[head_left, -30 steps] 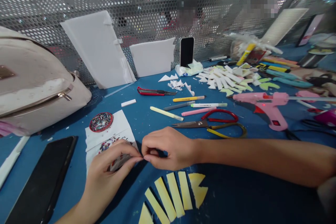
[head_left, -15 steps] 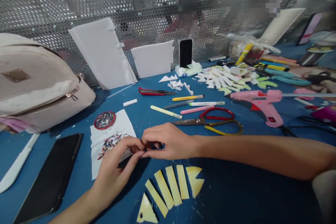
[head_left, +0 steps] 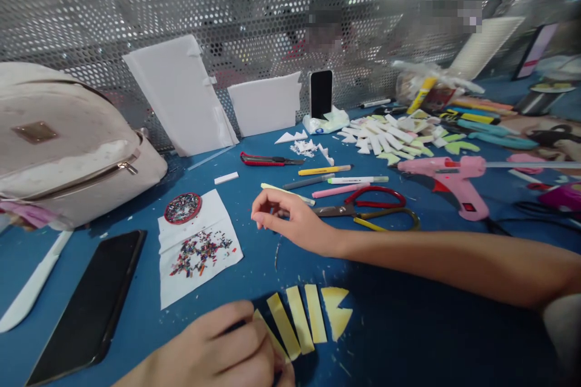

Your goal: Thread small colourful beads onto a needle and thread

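Note:
My left hand point(head_left: 236, 344) is low over the left end of a row of yellow pieces; its curled fingers hide the triangular head piece and part of the leftmost strip point(head_left: 272, 334). What its fingertips hold is hidden. More yellow strips point(head_left: 299, 319) and a notched tail piece point(head_left: 336, 312) lie to its right. Above the row, my right hand point(head_left: 290, 217) hovers with thumb and fingers bent together, beside the scissors point(head_left: 338, 210); nothing can be made out in its fingertips. Colourful bits point(head_left: 202, 253) and a red-rimmed round lid of glitter point(head_left: 183, 208) sit on white paper point(head_left: 227, 217).
A black phone point(head_left: 91, 308) and a white knife point(head_left: 34, 284) lie at left, near a backpack point(head_left: 82, 157). Markers point(head_left: 324, 170), a red cutter point(head_left: 267, 159), white foam scraps point(head_left: 381, 133) and a pink glue gun point(head_left: 463, 184) with its cable are farther back and right.
The hands have parted. My left hand has moved down to the yellow pieces, uncovering the colourful bits. My right hand has risen slightly, over the pale yellow marker and scissor tip.

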{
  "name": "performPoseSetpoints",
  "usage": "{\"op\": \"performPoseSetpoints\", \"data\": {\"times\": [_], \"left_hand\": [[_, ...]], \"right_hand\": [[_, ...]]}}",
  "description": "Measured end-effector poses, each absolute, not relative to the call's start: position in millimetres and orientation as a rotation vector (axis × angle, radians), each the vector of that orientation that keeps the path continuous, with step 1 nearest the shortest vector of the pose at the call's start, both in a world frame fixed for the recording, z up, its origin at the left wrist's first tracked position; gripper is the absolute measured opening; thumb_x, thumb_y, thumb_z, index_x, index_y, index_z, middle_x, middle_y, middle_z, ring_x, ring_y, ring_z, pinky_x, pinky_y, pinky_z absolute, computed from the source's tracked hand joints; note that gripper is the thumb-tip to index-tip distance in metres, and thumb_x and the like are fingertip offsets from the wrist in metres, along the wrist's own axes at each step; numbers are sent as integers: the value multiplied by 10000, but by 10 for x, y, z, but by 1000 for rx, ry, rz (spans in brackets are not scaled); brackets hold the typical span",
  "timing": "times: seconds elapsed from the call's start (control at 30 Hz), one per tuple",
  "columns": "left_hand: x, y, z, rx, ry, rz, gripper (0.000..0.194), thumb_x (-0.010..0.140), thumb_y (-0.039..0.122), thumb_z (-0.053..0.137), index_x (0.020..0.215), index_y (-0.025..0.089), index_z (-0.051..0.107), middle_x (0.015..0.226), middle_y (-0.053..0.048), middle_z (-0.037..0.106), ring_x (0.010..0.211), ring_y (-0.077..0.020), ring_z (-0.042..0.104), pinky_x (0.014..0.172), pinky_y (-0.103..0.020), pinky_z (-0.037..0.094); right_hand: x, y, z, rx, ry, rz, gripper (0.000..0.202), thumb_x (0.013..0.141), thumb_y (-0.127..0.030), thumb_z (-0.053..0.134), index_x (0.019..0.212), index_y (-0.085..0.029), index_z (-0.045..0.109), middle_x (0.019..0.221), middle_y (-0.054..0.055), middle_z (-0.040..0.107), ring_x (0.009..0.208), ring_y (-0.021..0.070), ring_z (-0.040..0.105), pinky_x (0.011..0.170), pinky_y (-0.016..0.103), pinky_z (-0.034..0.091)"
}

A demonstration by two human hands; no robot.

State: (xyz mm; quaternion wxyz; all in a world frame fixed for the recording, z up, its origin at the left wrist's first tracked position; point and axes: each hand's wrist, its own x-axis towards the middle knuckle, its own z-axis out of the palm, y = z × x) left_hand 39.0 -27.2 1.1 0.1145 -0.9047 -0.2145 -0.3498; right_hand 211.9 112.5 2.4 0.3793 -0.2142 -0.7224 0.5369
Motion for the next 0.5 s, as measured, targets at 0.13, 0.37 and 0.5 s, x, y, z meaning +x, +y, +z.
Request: {"op": "performPoseSetpoints", "data": {"times": [0.13, 0.37, 0.5], "left_hand": [[298, -201, 67, -2760, -635, -871, 284, 1016, 70, 425, 953, 185, 677, 646, -5, 723, 647, -175, 686, 768, -349, 548], [176, -15, 86, -2596, -1293, -1216, 233, 925, 14, 543, 1026, 217, 595, 751, 2, 666, 672, -159, 623, 660, -288, 490], [160, 39, 71, -2423, -1466, -1285, 187, 924, 56, 579, 1015, 219, 594, 784, 12, 649, 708, -153, 626, 676, -254, 501]], "right_hand": [[2148, 1096, 49, -497, -1916, 1349, 117, 978, -267, 597, 925, -164, 613, 837, 0, 619, 743, 112, 585, 664, 224, 441], [2146, 1084, 6, -85, -2255, 1176, 88, 934, -240, 698, 898, -160, 685, 837, 11, 679, 806, 124, 583, 748, 230, 448], [2131, 1093, -1, -222, -2229, 1274, 103, 926, -250, 713, 886, -157, 698, 775, -4, 667, 727, 104, 591, 670, 206, 433]]}}
